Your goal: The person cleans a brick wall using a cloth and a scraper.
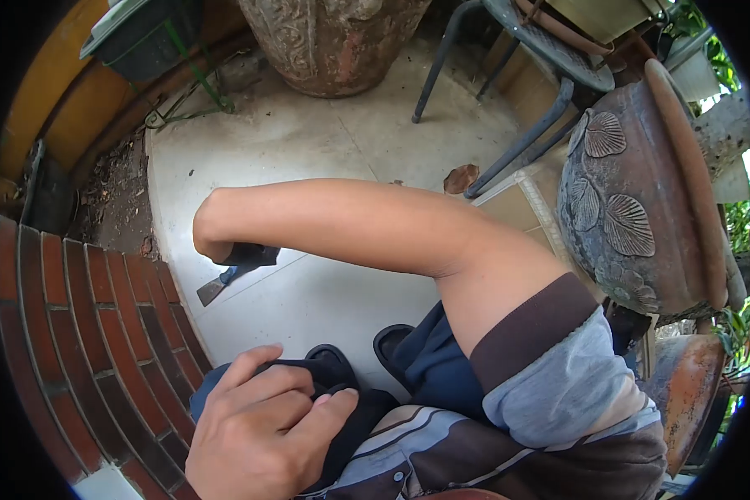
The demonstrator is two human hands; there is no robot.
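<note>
Scraper (222,277) — small, metal blade, dark handle; likely light, stiff, best held by the handle. Over the pale floor (308,133), near left. Right hand (214,236) clenched round it — left hand (258,429) clutching dark cloth (346,417).

Right hand (213,235): fingers hidden behind its wrist. Tool (227,275): handle mostly covered. Pot (333,42) at 12 o'clock: cut by top edge.

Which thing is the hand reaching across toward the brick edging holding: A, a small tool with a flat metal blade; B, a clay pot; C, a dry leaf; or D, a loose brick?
A: the right hand is closed on a small bladed tool, with the blade angled down over the pale floor beside the bricks.
</note>
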